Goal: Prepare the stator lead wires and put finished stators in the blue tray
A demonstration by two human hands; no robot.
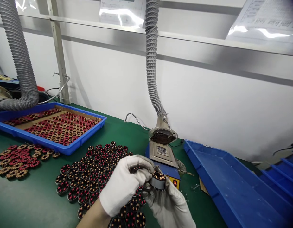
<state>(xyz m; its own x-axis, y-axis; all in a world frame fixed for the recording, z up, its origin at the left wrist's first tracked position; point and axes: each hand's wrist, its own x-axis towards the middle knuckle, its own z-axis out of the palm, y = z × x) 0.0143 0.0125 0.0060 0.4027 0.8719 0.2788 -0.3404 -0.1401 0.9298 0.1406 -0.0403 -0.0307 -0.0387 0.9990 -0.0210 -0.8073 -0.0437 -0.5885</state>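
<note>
Both hands wear white gloves with darkened fingertips. My right hand (170, 202) grips a round part (157, 181) with a grey outer ring and copper-coloured windings inside, from below and the right. At the ring's left edge, the closed fingers of my left hand (127, 180) meet its top; whatever they pinch is too small to make out. Many similar ringed parts (89, 177), with red or copper-coloured windings, lie on the green table beneath and left of my left hand.
A blue tray (72, 148) of red and tan wound parts stands at the left, with loose ones (18, 161) before it. Behind my hands is a blue device with a metal plate (168, 155) under an extraction hose (152, 57). A blue tray (232, 183) lies at right.
</note>
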